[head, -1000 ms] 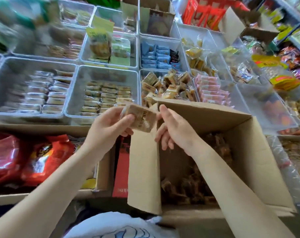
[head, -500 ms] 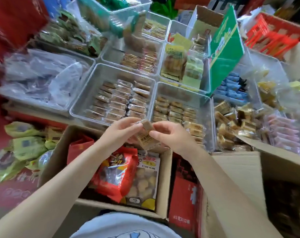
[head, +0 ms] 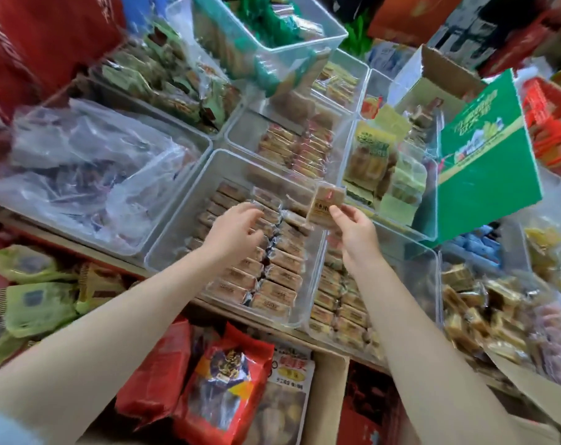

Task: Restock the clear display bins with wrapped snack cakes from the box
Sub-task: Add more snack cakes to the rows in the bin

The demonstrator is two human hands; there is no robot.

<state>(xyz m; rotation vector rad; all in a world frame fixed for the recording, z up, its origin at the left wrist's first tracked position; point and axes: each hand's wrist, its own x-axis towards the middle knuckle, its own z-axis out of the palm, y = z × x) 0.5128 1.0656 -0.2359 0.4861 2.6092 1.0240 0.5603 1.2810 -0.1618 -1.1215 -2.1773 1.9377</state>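
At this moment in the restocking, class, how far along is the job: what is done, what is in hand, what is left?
Done: the clear bin under the hands already holds neat rows of wrapped cakes along its near part.

In hand: the right hand pinches one wrapped snack cake above the bins; the left hand reaches over the rows, holding nothing.

Left: the held cake must be set down, and the bin's far end shows bare space.

The rectangular display bin (head: 173, 248) is clear, smooth, glossy plastic; the tan snack cakes (head: 280, 277) in it wear shiny crinkled film. The crumpled bag (head: 89, 175) is thin clear plastic, the red pouch (head: 227, 377) glossy foil, the brown box flap (head: 324, 399) matt cardboard
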